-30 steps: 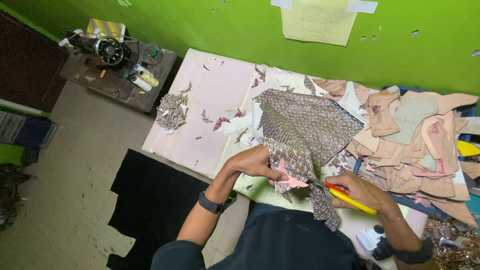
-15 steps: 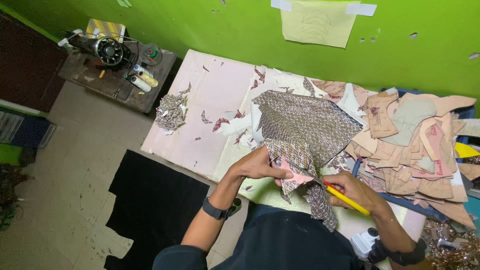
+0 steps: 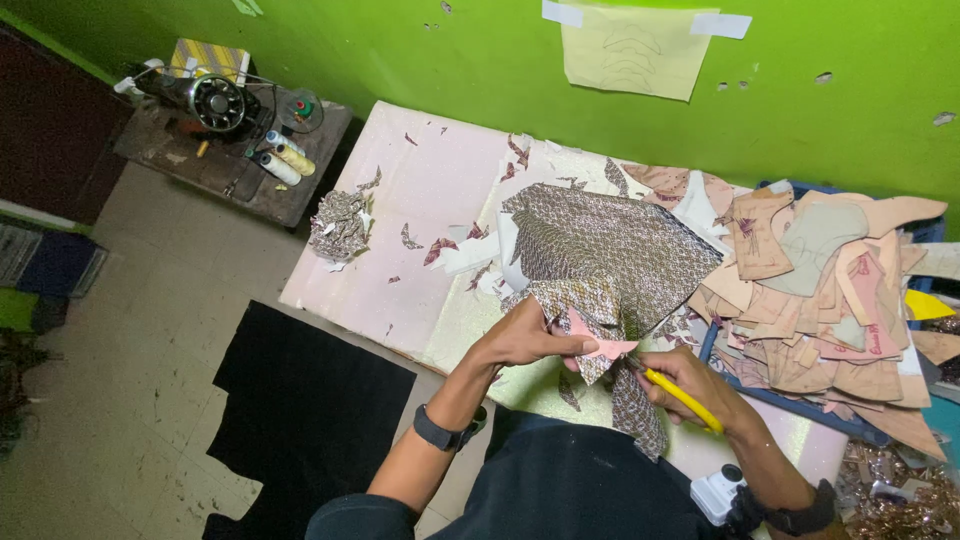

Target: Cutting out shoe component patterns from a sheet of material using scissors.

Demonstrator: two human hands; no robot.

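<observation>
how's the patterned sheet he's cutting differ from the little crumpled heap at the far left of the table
The patterned sheet is large and spread mostly flat; the crumpled heap is small and bunched up. The sheet's near corner is gripped by the left hand beside a pink template, with the right hand holding a yellow cutter; the heap lies untouched. Both show the same shiny scale-like print.

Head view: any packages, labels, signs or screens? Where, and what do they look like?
Paper sheet: taped to the green wall above the table, pale yellow, roughly square, faint curved outlines, white tape at top corners.
Watch: on left wrist, dark band, no screen face visible.
No packages seen.
</observation>
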